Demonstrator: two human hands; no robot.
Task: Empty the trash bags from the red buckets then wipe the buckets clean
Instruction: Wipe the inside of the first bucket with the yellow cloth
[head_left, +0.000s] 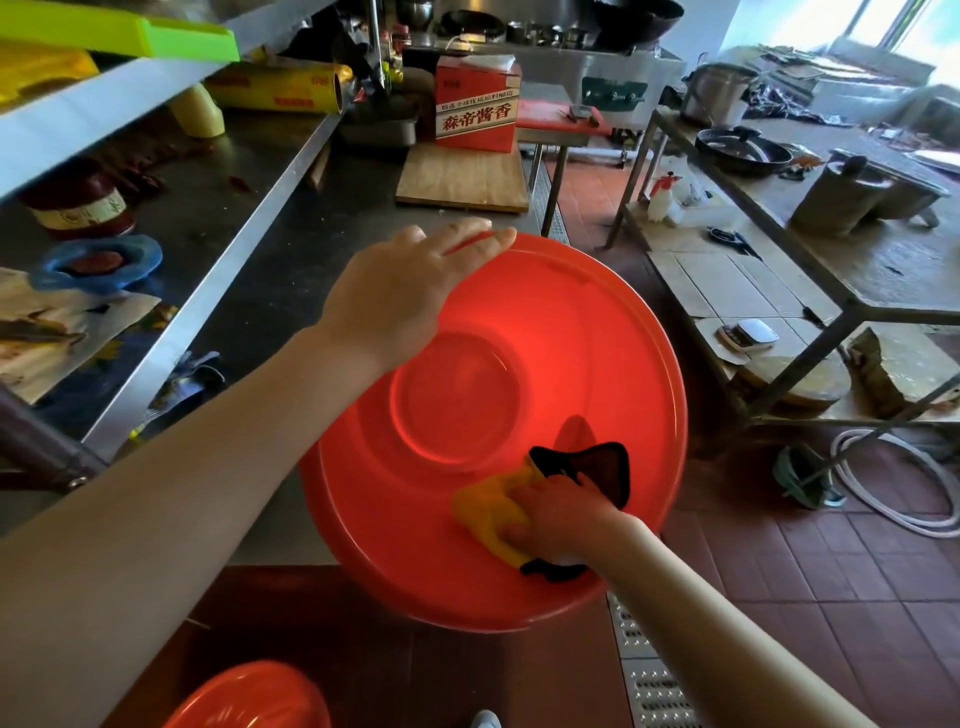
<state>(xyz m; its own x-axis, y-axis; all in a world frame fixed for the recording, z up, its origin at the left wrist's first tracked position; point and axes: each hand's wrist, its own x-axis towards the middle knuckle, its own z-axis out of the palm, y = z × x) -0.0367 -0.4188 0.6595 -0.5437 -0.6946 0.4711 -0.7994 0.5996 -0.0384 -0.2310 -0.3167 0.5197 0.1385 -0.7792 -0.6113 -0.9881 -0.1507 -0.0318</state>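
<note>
You are standing in a commercial kitchen with a red tiled floor (810, 587) and a metal drain grate (649, 675) running past your right forearm. A stainless steel counter (291, 249) extends forward and to the left of your left hand (410, 291). Beyond that hand's fingertips, a wooden cutting board (462, 179) lies on the counter, and a red-and-white carton (477, 104) stands on its far edge. Left of your left arm, a lower shelf holds a blue dish (96, 260) and a dark jar (78, 200); a yellow roll of wrap (280, 88) lies farther back. Well to the right of your right hand (563, 512), a metal-frame table (852, 270) carries a black pan (740, 148) and steel pots (719, 93).

The red bucket (493, 431) sits tilted against the counter edge, its open mouth facing you and its round base visible inside. Your left hand rests over the far upper rim, palm down, fingers extended and lying together across the edge. Your right hand is inside the bucket at the lower right wall, fingers curled down onto a yellow-and-black cloth (493, 512), pressing it against the red plastic. The cloth's black side fans out beyond your fingertips.

A second red bucket (249, 696) is partly visible below your left forearm, at the bottom edge of the view, on the floor.
</note>
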